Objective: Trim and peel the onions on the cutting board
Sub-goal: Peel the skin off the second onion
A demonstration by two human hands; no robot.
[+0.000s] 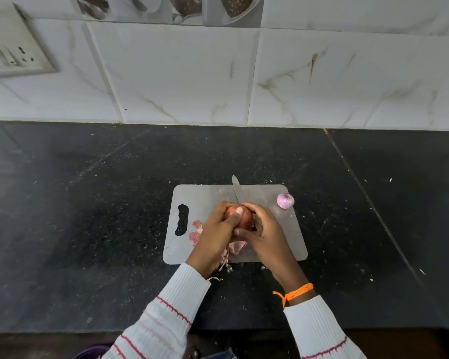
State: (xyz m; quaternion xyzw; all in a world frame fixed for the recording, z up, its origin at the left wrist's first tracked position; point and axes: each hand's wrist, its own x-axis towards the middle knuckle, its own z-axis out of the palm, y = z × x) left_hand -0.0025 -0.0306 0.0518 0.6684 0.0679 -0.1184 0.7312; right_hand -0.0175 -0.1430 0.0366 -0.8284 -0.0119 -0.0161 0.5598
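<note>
Two hands meet on one red onion [240, 217] over the cutting board [205, 195].
Left hand [215, 233] cups the onion, thumb on top; right hand [261, 229] grips the knife [236, 189], blade pointing away from both. Peeled onion [285, 200] sits beyond the right hand; skins [196, 233] lie left.

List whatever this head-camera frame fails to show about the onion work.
- Knife handle: hidden inside the right hand; only the blade shows.
- Held onion: mostly covered by the left hand and right hand, so its trimmed ends can't be judged.
- Peeled onion at the cutting board corner: too small to check for leftover skin.
</note>
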